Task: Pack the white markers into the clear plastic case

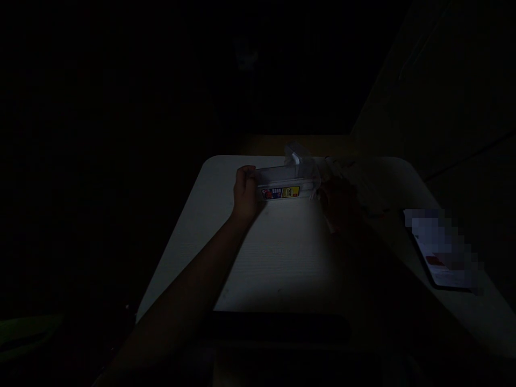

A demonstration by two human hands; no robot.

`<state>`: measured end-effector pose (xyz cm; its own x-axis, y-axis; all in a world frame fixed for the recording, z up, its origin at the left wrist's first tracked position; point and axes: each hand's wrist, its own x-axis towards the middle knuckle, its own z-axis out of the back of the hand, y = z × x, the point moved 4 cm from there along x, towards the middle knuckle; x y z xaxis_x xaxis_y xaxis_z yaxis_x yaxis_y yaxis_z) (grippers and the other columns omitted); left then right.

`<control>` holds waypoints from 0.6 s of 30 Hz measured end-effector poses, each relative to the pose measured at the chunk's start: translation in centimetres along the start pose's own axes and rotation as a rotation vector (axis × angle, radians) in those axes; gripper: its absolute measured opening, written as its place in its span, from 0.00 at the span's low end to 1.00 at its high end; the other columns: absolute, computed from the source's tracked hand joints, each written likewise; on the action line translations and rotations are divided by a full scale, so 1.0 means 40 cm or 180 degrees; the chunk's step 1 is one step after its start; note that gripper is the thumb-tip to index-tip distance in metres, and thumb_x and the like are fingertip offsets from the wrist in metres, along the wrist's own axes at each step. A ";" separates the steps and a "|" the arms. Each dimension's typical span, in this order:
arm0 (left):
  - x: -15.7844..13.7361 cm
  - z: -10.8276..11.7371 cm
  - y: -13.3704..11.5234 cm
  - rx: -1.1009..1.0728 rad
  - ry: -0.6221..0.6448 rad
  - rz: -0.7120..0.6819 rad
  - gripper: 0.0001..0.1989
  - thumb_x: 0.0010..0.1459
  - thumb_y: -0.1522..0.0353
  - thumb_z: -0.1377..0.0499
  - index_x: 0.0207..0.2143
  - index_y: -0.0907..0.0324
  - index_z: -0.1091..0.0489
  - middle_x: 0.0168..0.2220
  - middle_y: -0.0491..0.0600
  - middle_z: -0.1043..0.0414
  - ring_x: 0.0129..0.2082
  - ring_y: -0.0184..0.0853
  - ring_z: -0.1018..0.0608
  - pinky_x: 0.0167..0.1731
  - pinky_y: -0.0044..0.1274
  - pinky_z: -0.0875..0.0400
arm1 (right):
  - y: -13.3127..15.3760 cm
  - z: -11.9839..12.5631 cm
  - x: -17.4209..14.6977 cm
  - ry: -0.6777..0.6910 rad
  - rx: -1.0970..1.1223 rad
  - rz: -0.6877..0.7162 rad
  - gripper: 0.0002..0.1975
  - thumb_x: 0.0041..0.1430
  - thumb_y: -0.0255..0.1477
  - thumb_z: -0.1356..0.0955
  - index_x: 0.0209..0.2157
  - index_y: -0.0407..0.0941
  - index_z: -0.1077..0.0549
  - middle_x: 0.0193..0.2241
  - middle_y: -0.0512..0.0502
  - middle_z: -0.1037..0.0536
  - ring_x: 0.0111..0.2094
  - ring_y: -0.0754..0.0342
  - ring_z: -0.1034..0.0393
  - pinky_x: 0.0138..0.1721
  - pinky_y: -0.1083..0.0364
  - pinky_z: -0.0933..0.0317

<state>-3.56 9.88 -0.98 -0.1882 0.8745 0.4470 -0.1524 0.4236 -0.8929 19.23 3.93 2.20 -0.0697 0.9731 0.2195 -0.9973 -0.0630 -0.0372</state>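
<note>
A clear plastic box with a blue and yellow label on its near side is held at the far middle of the table. Wrapped round its left end is my left hand, closed on it. Thin, crumpled clear plastic stands up at the box's right end. My right hand is beside that end, deep in shadow. Its fingers are too dark to make out, so whether it grips the box or the plastic cannot be told.
The white table has rounded far corners. A lit tablet or phone lies at its right side, its screen partly blurred out. Pale flat pieces lie past my right hand. At lower left is a dim green thing.
</note>
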 end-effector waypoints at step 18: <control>-0.001 -0.003 -0.002 -0.0162 -0.0082 0.0094 0.10 0.57 0.59 0.48 0.38 0.54 0.36 0.33 0.45 0.35 0.34 0.33 0.30 0.35 0.24 0.34 | -0.018 -0.006 0.009 0.0194 0.0013 -0.0012 0.19 0.63 0.34 0.44 0.49 0.43 0.32 0.51 0.38 0.34 0.51 0.42 0.41 0.47 0.45 0.43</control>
<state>-3.42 9.82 -0.92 -0.2169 0.8808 0.4210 -0.0971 0.4096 -0.9071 19.92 4.40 2.08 -0.0645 0.9851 0.1597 -0.9977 -0.0600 -0.0324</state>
